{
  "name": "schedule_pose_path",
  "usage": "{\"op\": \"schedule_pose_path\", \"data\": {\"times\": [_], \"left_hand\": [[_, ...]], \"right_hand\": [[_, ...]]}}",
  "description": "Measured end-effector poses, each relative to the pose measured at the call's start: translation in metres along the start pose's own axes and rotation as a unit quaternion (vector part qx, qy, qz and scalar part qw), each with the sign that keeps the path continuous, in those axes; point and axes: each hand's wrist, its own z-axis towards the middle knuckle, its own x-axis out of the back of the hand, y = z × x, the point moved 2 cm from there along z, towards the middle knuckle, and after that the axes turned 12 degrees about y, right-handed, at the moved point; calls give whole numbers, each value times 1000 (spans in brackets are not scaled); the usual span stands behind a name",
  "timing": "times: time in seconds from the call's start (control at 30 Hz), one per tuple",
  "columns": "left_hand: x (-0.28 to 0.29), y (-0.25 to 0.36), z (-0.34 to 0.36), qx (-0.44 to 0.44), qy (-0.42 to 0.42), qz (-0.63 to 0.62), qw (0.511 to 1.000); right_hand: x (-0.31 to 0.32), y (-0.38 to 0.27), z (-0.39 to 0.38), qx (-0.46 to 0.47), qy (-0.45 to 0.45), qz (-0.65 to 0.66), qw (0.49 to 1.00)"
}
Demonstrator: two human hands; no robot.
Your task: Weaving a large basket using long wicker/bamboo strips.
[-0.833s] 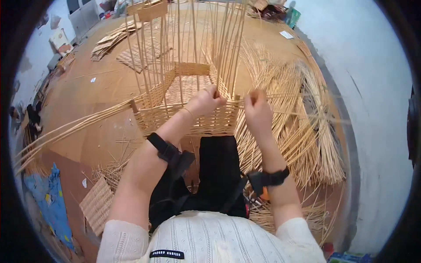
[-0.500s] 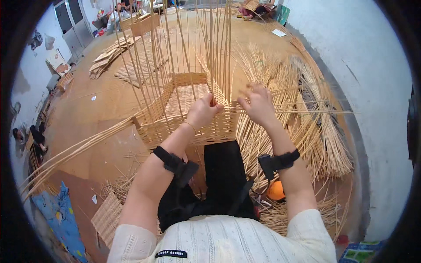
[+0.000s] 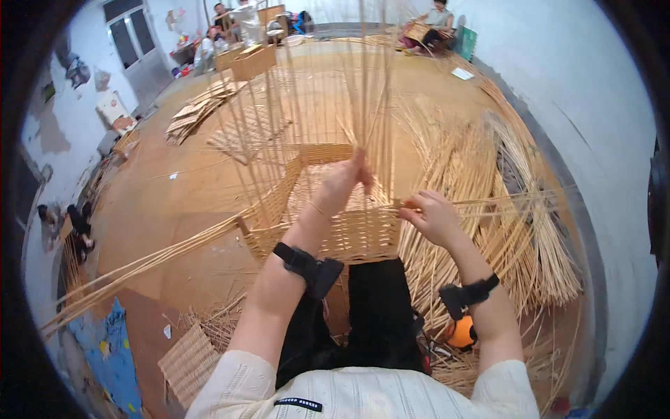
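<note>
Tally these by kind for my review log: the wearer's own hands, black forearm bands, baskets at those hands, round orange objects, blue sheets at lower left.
Left hand and right hand: 2
Left forearm band and right forearm band: 2
Woven basket: 1
Round orange object: 1
Blue sheet: 1
Total: 7

I'm seeing a grey door (image 3: 144,72), upper left of frame; a person (image 3: 437,22) sits upper right, beside a green panel (image 3: 466,43); a white sheet (image 3: 462,73) lies below; blue sheeting (image 3: 117,359) lower left; an orange round object (image 3: 460,333) lower right.
</note>
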Motion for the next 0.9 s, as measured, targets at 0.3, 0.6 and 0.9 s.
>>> {"op": "schedule_pose_path", "data": {"times": [0.3,0.6,0.9], "left_hand": [[88,17,-171,-6,312,132,941],[154,-35,-174,2,375,104,921],[188,-75,-178,-124,301,-141,935]], "right_hand": [[2,0,-7,7,111,-121,986],[-81,-125,-6,73,159,140,975],[-156,-269,49,244,99,344,901]]}}
